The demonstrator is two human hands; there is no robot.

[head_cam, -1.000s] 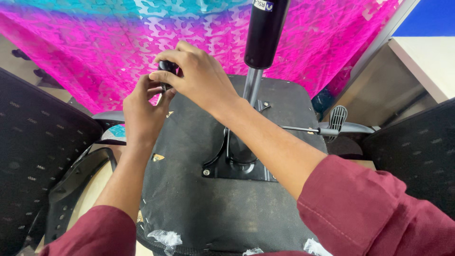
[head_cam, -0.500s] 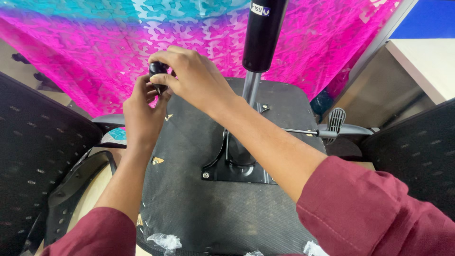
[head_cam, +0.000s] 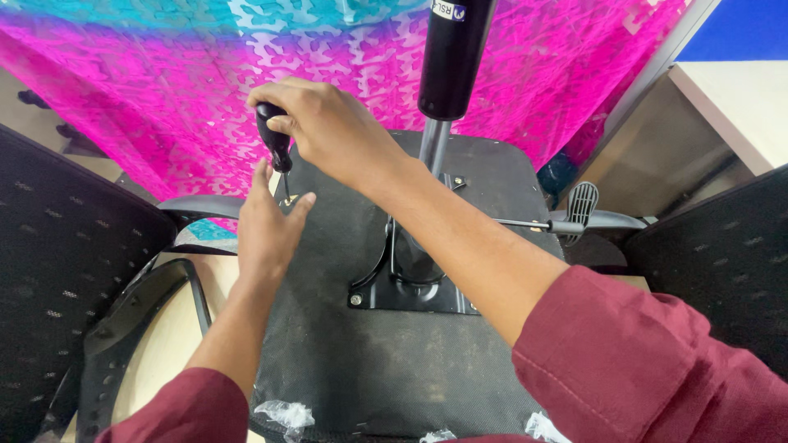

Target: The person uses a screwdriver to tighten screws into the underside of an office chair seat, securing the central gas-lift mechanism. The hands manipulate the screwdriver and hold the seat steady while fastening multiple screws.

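1. The screwdriver (head_cam: 277, 148) has a black handle and a thin metal shaft. It stands nearly upright, with the tip down at the left edge of the seat underside.
2. The seat underside (head_cam: 394, 361) is an upturned office chair seat covered in dark grey, dusty fabric. It lies flat, with a black metal plate (head_cam: 410, 287) bolted in its middle.

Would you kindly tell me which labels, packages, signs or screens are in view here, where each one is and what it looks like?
Label: at the top edge of the frame, on the black gas-lift cylinder that stands up from the upturned chair seat; a small, pale patch with a dark round mark, cut off by the frame.
No packages, signs or screens are in view.
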